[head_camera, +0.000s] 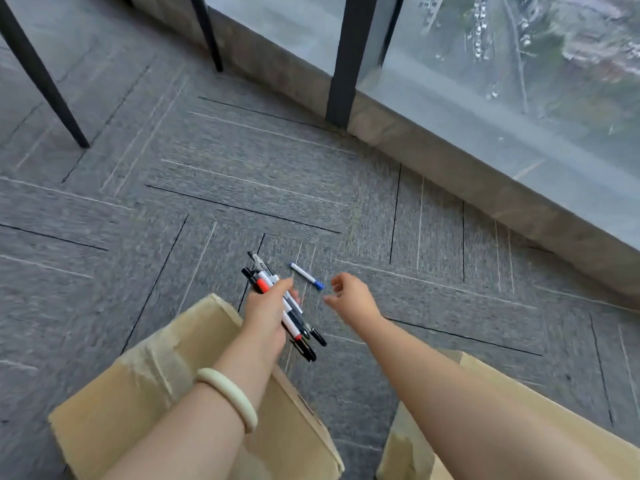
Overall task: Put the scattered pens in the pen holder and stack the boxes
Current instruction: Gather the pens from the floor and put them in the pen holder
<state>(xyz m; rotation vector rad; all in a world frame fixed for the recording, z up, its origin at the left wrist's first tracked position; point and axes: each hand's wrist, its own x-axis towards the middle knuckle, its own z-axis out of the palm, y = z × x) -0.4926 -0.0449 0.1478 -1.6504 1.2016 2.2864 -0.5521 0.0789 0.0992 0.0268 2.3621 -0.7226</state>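
from my head view, my left hand is gripping a bundle of pens. my right hand is hovering empty, loosely curled. the blue-capped pen is lying on the carpet between them, slanting, its cap end just beside my right hand.

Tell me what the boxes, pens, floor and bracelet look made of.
The left box and the right box look like plain brown cardboard, matte, with creased edges. The pens held in the left hand look like smooth plastic, slightly shiny. The floor looks like grey carpet tile: fuzzy weave, straight seams. The bracelet is smooth, cream, faintly glossy; stone or resin, I cannot tell.
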